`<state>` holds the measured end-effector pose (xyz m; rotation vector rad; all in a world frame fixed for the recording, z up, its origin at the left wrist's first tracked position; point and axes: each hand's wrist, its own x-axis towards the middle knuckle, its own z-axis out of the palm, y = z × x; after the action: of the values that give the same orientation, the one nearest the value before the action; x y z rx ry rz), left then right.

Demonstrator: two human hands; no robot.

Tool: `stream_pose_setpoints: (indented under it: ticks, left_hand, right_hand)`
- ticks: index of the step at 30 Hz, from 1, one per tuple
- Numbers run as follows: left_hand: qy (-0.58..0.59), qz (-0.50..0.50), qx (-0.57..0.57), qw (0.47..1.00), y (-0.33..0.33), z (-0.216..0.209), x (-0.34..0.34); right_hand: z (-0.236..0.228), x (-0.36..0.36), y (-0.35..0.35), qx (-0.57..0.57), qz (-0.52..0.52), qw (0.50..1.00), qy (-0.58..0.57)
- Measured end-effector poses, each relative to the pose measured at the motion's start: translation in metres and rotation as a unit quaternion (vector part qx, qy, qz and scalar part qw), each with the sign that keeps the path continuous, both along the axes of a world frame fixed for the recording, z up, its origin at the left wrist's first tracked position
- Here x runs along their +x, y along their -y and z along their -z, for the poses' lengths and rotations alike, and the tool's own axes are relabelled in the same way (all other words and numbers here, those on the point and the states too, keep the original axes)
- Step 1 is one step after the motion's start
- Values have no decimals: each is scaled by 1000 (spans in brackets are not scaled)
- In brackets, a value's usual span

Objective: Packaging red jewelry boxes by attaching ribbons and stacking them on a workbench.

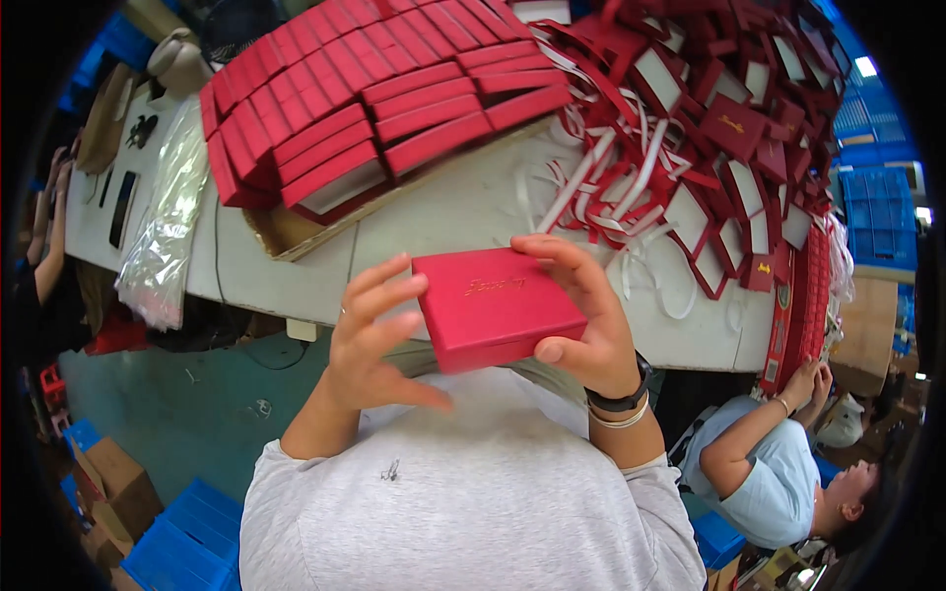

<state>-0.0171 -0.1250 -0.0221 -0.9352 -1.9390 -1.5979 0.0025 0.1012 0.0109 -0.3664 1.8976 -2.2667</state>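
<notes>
A closed red gift box (498, 310) with gold lettering on its lid is held up in front of my chest, above the near table edge. My right hand (586, 320) grips its right side, fingers over the far edge and thumb at the near corner. At the box's left side is my left hand (374, 335), its fingers spread and slightly blurred; a fingertip is close to the box's edge, and contact cannot be made out. Beyond, rows of stacked red boxes (325, 98) fill a shallow cardboard tray (286, 236).
Red and white ribbons (621, 187) lie tangled beside a heap of dark red boxes (729, 128) at the right. Clear plastic wrap (168, 217) covers part of the white table (414, 217) at left. A co-worker (769, 463) sits at the right. Blue crates (187, 542) stand lower left.
</notes>
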Motion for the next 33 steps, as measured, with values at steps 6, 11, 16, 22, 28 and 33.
stream_pose_setpoints:
  ticks: [6,11,16,22,28,33]
  left_hand:
    - [6,-120,-77,990,66,6,1]
    - [27,-225,-85,970,82,5,-23]
    - [77,-247,-68,963,85,16,-45]
    - [102,-234,-149,955,92,24,-45]
    - [314,-262,-25,912,84,10,-52]
    - [427,-222,-113,869,84,-19,-64]
  right_hand:
    - [-1,-31,57,117,-87,989,5]
    - [-1,-60,98,128,-40,990,-34]
    - [15,-77,118,190,95,971,-106]
    - [20,-84,123,362,183,893,-193]
    - [30,-82,119,255,208,933,-143]
    - [48,-71,113,210,220,941,-151]
